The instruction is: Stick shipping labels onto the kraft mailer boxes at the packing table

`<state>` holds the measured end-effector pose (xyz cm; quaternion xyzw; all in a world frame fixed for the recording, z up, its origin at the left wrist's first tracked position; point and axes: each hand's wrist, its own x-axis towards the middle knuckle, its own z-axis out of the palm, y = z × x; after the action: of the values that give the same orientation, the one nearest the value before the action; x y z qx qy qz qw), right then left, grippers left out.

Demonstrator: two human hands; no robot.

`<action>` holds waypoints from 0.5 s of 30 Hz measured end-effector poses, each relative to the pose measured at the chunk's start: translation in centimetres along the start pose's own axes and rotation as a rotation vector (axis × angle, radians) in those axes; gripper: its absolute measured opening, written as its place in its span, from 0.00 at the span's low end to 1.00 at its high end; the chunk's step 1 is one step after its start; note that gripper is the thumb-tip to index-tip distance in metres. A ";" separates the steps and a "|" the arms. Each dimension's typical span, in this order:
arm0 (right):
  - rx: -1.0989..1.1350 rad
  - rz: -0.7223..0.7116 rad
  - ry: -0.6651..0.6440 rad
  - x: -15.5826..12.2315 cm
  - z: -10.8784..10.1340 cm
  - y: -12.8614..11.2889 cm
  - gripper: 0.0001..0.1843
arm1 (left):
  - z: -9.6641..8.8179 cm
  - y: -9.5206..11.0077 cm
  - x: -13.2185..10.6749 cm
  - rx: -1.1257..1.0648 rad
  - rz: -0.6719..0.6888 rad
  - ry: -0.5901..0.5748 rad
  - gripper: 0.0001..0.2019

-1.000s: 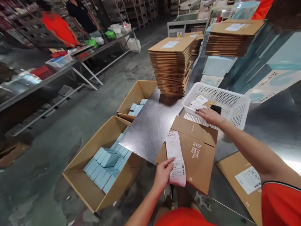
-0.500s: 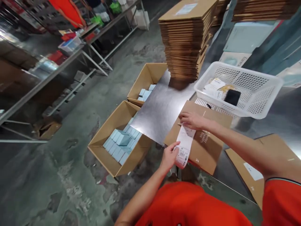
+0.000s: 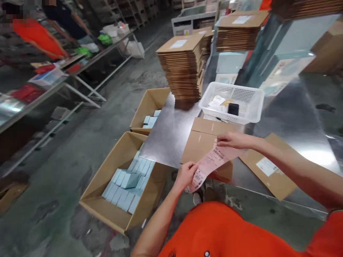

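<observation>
A long paper label (image 3: 209, 165) with barcodes is stretched between my two hands above the near edge of a flat folded cardboard box (image 3: 206, 141). My left hand (image 3: 185, 175) pinches its lower end, and my right hand (image 3: 232, 140) pinches its upper end over the box. The box lies on a metal table (image 3: 171, 135). Behind the box stands a white plastic basket (image 3: 248, 103) with papers and a dark phone-like object in it.
Two open cartons of pale blue boxes (image 3: 125, 182) (image 3: 150, 119) stand on the floor left of the table. Stacks of flat cardboard (image 3: 182, 71) rise at the table's back. Another flat box with a label (image 3: 270, 167) lies right. Two people stand at far-left tables.
My right hand left the basket and took the label's upper end. The label has been lifted off the box and now hangs tilted between both hands.
</observation>
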<state>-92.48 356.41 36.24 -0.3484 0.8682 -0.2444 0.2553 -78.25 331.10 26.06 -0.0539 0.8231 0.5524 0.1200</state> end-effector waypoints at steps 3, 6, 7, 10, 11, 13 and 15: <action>0.111 0.110 0.214 -3.4 3.3 0.8 0.19 | 1.5 0.6 -0.5 0.100 0.082 -0.008 0.16; 0.267 0.214 0.374 -5.8 7.3 2.4 0.18 | 3.1 1.7 -1.1 0.234 0.129 -0.003 0.15; 0.323 0.258 0.421 -6.4 8.3 3.2 0.17 | 3.6 2.0 -1.3 0.269 0.141 -0.009 0.15; 0.414 0.476 0.596 -8.7 10.0 7.2 0.15 | 5.1 2.7 -1.2 0.294 0.172 -0.009 0.14; 0.411 0.573 0.672 -10.0 9.9 9.1 0.14 | 5.5 2.7 -1.0 0.263 0.173 0.006 0.14; 0.384 0.769 0.824 -13.9 9.3 13.6 0.16 | 6.4 2.6 0.0 0.133 0.157 0.042 0.14; 0.346 0.962 0.964 -19.5 8.4 18.2 0.17 | 7.5 2.4 1.5 -0.034 0.091 0.091 0.16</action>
<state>-83.88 380.18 24.30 0.2673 0.8909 -0.3662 -0.0266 -79.17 338.99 25.15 -0.0435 0.8197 0.5684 0.0562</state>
